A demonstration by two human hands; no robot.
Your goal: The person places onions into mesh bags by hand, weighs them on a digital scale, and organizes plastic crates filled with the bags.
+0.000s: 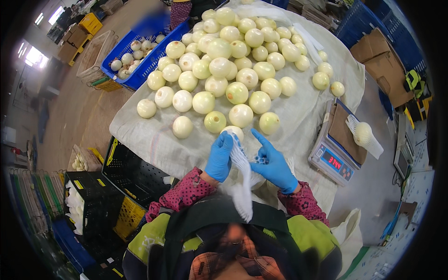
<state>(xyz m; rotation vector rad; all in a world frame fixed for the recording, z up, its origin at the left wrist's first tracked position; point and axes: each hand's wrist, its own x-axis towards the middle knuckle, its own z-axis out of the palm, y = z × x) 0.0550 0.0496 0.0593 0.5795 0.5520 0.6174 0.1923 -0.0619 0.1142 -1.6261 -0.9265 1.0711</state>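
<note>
My left hand [219, 157] in a blue glove pinches a white foam net sleeve [241, 164], whose long end hangs down in front of my apron. My right hand [274, 164], gloved too, has its index finger stretched out. Its thumb and other fingers hold a bit of the white mesh. Just beyond my fingertips a peeled onion [232, 131] sits partly hidden by the net. A large heap of peeled onions [219, 66] spreads across the pale woven sheet [140, 136] on the table.
To the right stands a digital scale [330, 164] with a lit display; an onion in a foam net [364, 134] lies at its pad's edge. A blue crate [140, 75] at the far left holds more onions. Black crates [129, 171] stand left of me. A cardboard box [381, 66] is at the right.
</note>
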